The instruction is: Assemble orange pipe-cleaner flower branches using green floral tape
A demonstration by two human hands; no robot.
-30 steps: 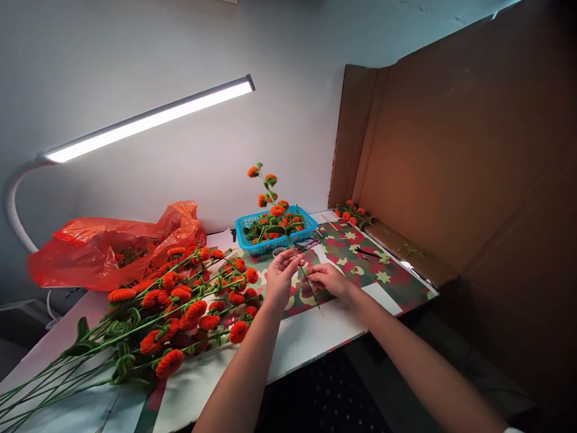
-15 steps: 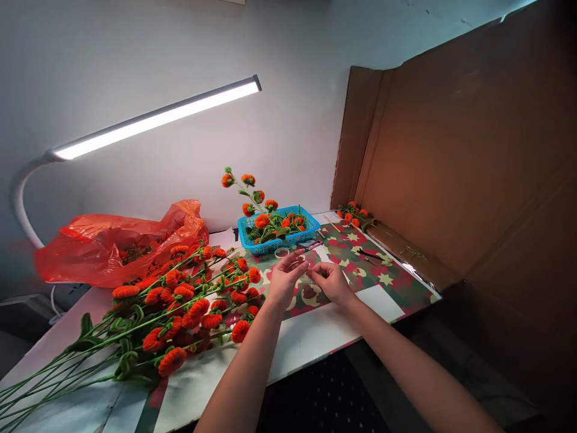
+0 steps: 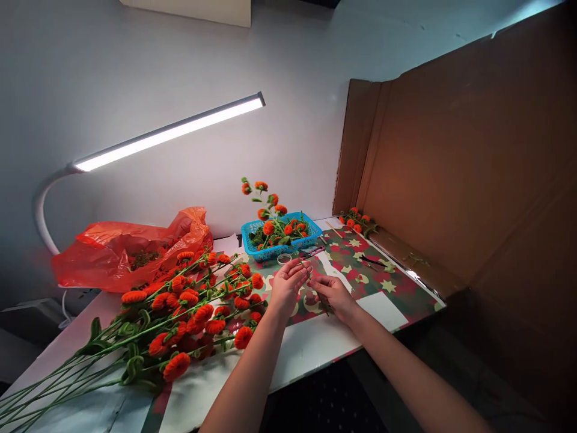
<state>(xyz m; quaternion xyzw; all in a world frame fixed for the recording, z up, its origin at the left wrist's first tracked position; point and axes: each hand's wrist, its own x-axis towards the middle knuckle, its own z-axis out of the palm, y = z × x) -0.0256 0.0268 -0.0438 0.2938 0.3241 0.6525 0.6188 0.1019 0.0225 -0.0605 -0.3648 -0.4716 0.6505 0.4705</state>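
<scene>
My left hand and my right hand meet over the patterned paper at the table's middle. Both pinch the thin green stem of a flower sprig. Its orange pompom heads rise up and to the left, in front of the blue basket. The left fingers are curled round the stem where it passes them. The right fingers are closed on the lower part, and the stem's dark end sticks out below that hand.
A large pile of orange flower stems lies left of my hands. A red plastic bag sits behind it. A tape roll and small tools lie near the basket. A cardboard wall stands on the right, a lamp overhead.
The sprig's top has swung from nearly upright to leaning left. My hands have drawn closer together along the stem.
</scene>
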